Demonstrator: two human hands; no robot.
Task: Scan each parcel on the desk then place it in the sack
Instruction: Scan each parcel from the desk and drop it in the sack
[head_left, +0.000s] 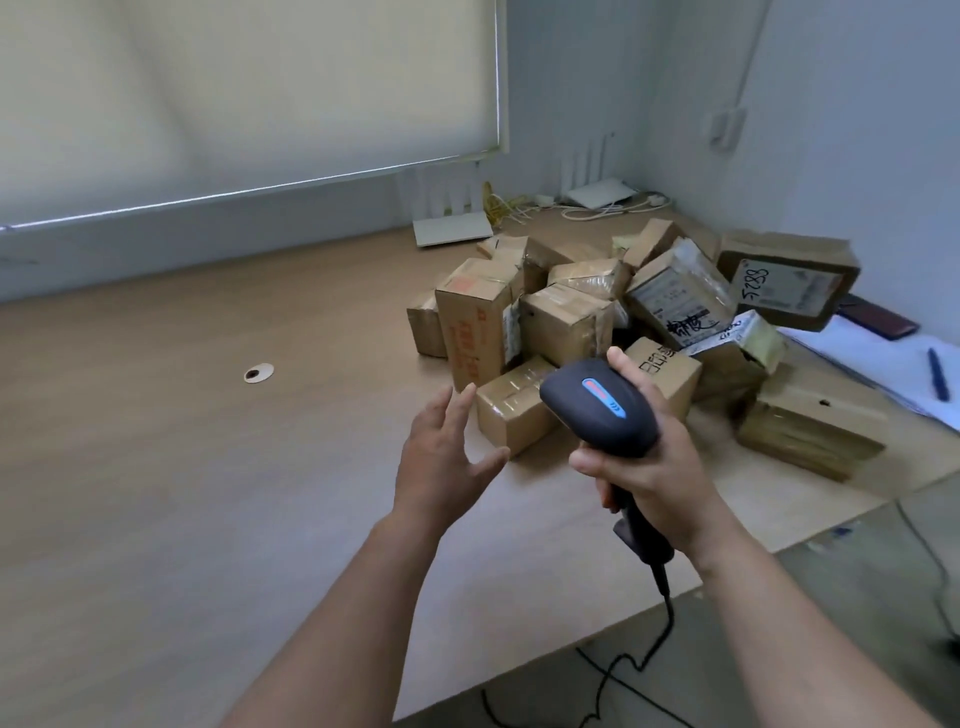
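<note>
A heap of several brown cardboard parcels (566, 322) lies on the wooden desk (208, 467) toward its right side. My right hand (649, 457) grips a black handheld barcode scanner (602, 408) by its handle, just in front of the heap. The scanner's black cable (654, 649) hangs down past the desk edge. My left hand (441, 452) hovers empty with fingers spread, right beside a small taped parcel (511, 410) at the heap's front. No sack is in view.
White routers (452, 228) and tangled cables (613, 208) sit at the back by the wall. Papers with a blue pen (937, 374) and a dark wallet (878, 317) lie at the right. A round cable hole (258, 372) marks the desk's left half.
</note>
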